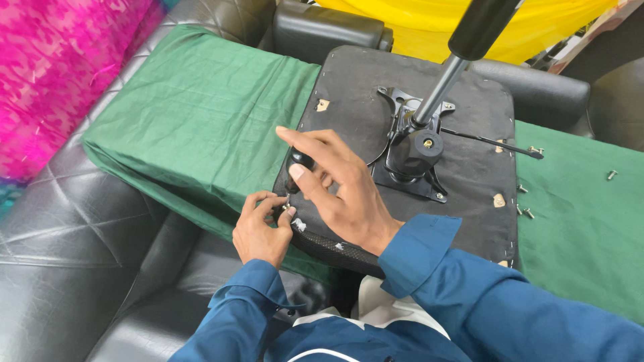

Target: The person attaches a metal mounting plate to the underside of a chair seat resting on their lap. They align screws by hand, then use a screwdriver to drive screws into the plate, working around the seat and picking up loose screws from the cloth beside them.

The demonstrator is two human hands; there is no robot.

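Note:
An upturned black chair seat (349, 87) lies on a green cloth (201, 114), its metal base plate (406, 157) and gas-lift column (446, 74) sticking up. My right hand (342, 184) grips a black screwdriver handle (300, 161) upright at the seat's near left edge. Just below it, my left hand (261, 228) pinches a small metal screw (287, 206) against the seat's edge at the tool's tip. Both arms wear blue sleeves.
Several loose screws (523, 201) lie on the green cloth right of the seat, one more screw (612, 175) farther right. A thin lever rod (496, 142) juts from the base plate. Black leather cushions (74, 234) surround the cloth; pink fabric (54, 67) lies at left, yellow fabric (429, 27) behind.

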